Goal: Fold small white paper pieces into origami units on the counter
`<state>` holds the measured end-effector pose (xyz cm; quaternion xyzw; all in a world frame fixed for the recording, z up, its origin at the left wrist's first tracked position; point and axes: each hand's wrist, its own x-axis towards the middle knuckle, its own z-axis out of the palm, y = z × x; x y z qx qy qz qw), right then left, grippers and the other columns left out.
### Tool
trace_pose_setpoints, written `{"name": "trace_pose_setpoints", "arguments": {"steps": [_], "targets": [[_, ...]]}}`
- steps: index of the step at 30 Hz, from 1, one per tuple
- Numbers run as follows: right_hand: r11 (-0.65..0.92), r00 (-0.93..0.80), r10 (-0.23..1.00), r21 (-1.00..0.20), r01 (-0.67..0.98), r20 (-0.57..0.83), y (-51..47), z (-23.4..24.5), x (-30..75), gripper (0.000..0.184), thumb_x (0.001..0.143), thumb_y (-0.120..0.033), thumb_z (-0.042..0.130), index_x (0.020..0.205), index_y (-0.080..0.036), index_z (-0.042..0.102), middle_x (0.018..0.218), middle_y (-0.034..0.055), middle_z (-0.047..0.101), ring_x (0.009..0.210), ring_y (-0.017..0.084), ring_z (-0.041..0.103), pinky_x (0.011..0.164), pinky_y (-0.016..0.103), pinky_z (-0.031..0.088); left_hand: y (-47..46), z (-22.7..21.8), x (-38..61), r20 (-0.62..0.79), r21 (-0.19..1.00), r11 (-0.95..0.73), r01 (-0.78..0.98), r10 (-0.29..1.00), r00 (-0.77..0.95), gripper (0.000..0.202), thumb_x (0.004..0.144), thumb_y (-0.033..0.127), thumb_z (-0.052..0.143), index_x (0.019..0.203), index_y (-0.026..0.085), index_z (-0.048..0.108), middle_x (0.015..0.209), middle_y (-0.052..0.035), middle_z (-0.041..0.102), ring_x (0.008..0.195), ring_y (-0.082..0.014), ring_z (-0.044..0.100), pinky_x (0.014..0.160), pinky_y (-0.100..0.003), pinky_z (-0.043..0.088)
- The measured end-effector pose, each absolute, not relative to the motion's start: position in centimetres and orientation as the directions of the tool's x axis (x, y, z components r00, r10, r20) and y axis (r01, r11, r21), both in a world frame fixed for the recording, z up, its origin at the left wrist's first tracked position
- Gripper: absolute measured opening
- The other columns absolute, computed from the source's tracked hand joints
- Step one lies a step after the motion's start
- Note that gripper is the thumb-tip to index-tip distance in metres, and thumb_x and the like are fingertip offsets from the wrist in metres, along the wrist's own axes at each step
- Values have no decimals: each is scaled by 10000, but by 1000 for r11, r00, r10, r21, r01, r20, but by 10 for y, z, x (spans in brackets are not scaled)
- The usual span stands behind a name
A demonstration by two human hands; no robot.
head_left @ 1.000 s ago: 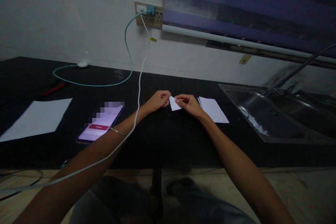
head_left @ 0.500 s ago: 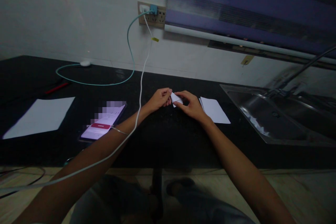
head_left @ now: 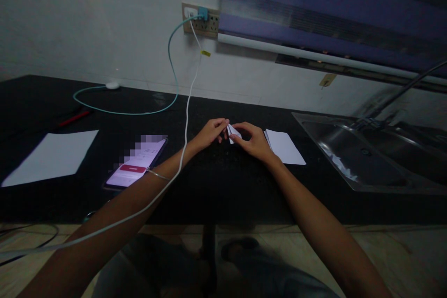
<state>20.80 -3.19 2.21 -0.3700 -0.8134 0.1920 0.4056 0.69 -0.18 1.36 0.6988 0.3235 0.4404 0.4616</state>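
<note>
Between my hands, a little above the black counter [head_left: 223, 186], is a small piece of folded white paper [head_left: 233, 132] with a pointed top. My left hand [head_left: 213, 131] pinches its left edge between thumb and fingers. From the other side my right hand [head_left: 254, 139] grips it, thumb in front and fingers curved over the back. Its lower folds are partly covered by my right thumb. Just right of my right hand lies a small stack of white paper sheets [head_left: 287, 148].
At left are a white sheet [head_left: 52, 156] and a lit phone [head_left: 134, 165]. A white cable [head_left: 187, 116] crosses over my left forearm from the wall socket [head_left: 209, 25]. A teal cable [head_left: 139, 112] loops behind. A steel sink [head_left: 349, 149] is at right.
The folded paper has turned slightly and looks narrower between my hands. My left fingers have loosened a little below the thumb. The view has shifted very slightly.
</note>
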Motion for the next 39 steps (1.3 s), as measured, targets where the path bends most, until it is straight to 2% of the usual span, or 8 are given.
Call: {"name": "trace_pose_setpoints", "arguments": {"steps": [5,9,12,16,19,22,27,39], "targets": [[544,-320,832,-778,313,453,-32,21,202,324,863,-449,699,1102,-231,720,1074,68,723,951,219,664,829,388,537,2,7,8,330,922,-381,69,866,376,259,1006,379,495,826,193,513,706,0,588,511,-79,516,441,-188,421],[482,-316,858,-848,220,405,-28,19,203,315,837,-443,725,1067,-227,729,1060,63,731,966,220,665,881,402,528,4,1,9,346,898,-422,127,853,390,203,1019,391,452,951,213,523,795,-13,585,569,-105,536,448,-213,414],[439,-362,863,-878,188,354,-24,16,207,299,854,-434,704,1069,-227,725,1085,57,728,987,216,662,897,397,519,0,2,9,386,838,-496,226,832,398,259,1024,412,437,895,205,526,736,-5,562,559,-110,504,496,-235,398],[350,-394,883,-916,194,254,-20,13,209,305,858,-425,686,1096,-236,709,1098,54,716,955,209,652,810,362,534,-4,7,8,435,743,-559,368,822,368,301,1015,428,457,827,201,523,684,-4,558,607,-134,515,552,-259,369],[339,-386,888,-923,183,250,-18,12,208,287,881,-431,658,1089,-240,710,1124,60,707,992,213,650,816,361,536,-4,7,7,461,681,-603,415,794,396,257,1021,399,451,871,203,523,742,-23,601,678,-152,568,610,-281,382],[398,-361,879,-895,200,310,-16,12,208,253,889,-424,658,1049,-237,718,1093,57,719,1031,219,656,914,402,524,-3,5,6,484,624,-652,431,756,441,221,1034,369,425,913,206,510,812,-50,625,752,-171,606,652,-298,393],[495,-370,846,-822,282,383,-18,13,206,224,870,-347,691,1052,-218,716,1059,72,731,1013,229,676,988,454,501,-5,5,5,485,569,-680,463,732,479,213,1042,378,419,938,207,492,816,-51,622,735,-175,608,640,-297,385],[499,-411,833,-822,274,369,-30,24,198,134,861,-256,655,970,-210,718,1017,59,743,983,223,685,978,440,511,-13,17,2,559,407,-728,551,676,480,311,993,395,504,745,215,454,698,-4,525,610,-148,446,584,-296,291]]}}
